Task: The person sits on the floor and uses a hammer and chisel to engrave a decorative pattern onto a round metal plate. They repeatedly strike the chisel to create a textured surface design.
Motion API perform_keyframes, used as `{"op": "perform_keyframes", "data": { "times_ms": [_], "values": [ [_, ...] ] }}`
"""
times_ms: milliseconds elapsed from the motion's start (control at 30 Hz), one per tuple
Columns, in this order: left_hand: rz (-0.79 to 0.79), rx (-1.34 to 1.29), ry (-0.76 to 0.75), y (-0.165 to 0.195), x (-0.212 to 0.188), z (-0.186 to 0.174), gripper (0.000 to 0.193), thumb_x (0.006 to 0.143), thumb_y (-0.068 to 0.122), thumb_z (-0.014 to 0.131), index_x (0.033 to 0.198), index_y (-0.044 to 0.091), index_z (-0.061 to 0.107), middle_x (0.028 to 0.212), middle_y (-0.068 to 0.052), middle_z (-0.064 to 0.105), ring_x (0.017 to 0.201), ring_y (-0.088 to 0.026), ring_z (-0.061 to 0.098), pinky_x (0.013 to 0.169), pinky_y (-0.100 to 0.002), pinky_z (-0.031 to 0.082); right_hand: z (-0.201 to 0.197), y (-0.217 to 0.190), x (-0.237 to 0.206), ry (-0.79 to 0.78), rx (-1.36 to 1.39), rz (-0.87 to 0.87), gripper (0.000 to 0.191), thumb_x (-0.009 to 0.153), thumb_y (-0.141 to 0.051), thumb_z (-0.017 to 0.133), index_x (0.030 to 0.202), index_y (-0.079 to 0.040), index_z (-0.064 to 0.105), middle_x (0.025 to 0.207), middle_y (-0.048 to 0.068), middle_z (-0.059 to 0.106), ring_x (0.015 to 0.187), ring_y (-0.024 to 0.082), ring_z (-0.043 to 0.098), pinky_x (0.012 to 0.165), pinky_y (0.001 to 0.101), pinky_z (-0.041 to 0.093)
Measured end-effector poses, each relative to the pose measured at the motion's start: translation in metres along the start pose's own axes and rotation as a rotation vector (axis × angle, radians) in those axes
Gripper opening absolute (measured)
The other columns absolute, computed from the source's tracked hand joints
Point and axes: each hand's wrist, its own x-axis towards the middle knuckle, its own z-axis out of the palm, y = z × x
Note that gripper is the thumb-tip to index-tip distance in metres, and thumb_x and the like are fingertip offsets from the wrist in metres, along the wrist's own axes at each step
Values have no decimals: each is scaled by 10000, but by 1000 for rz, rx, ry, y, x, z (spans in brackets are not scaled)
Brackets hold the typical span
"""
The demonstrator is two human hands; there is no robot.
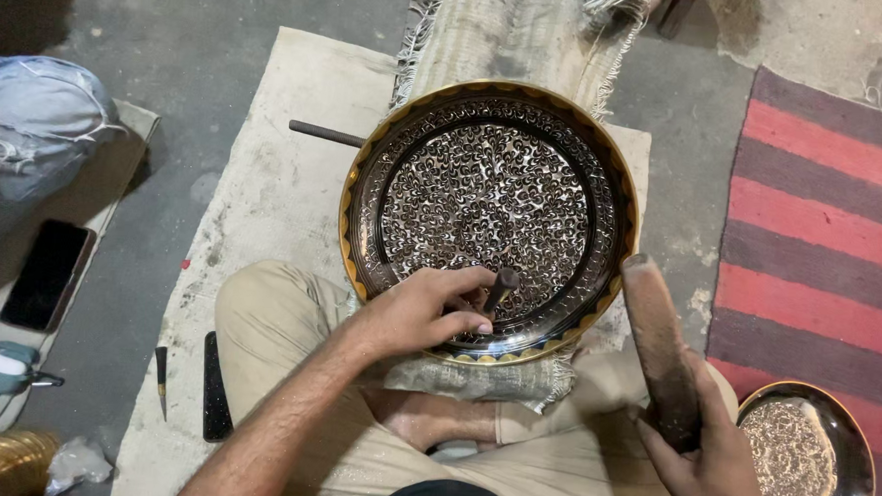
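Head view, chisel (502, 285) pinched between left fingers (463, 301)

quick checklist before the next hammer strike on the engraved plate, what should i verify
1. Left hand grips the punch with its tip on the engraved plate: ok.
2. Right hand grips the wooden mallet, raised clear of the plate: ok.
3. Plate rests on the cloth pad over the lap: ok; how steady, cannot tell.
4. Left fingers lie below the punch head: ok.
5. Exact spot of the punch tip on the pattern: cannot tell, hand hides it.
6. Small bowl sits beside the right hand, near the swing: not ok.
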Motion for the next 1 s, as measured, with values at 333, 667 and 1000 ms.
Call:
{"op": "perform_keyframes", "data": {
  "times_ms": [333, 667, 1000],
  "values": [
    [131, 75, -50, -4, 2, 0, 504, 901, 271, 746, 1364, 124, 610, 1036, -133, 783, 934, -251, 780, 855, -400, 610, 16, 1, 0, 51, 81, -168, 876, 725, -106, 789, 1517, -75, 416, 1289, 224, 672, 1186, 302, 683, 937, 386, 527],
    [142, 66, -53, -3, 3, 2, 495, 895, 253, 743, 1354, 118, 615, 1036, -122, 797, 961, -254, 783, 870, -395, 602, -3, -39, 13, 56, -20, -134, 804, 736, -109, 776, 1476, -135, 461, 1160, 159, 702, 1062, 338, 707, 880, 396, 539],
    [149, 67, -161, -4, 14, 3, 518, 881, 277, 733, 1366, 141, 610, 1097, -120, 782, 952, -247, 777, 889, -389, 602, 10, 1, -5, -79, -254, 64, 936, 722, -211, 846, 1544, -359, 425, 1086, 121, 753, 927, 336, 761, 796, 412, 603]
  ]
}}
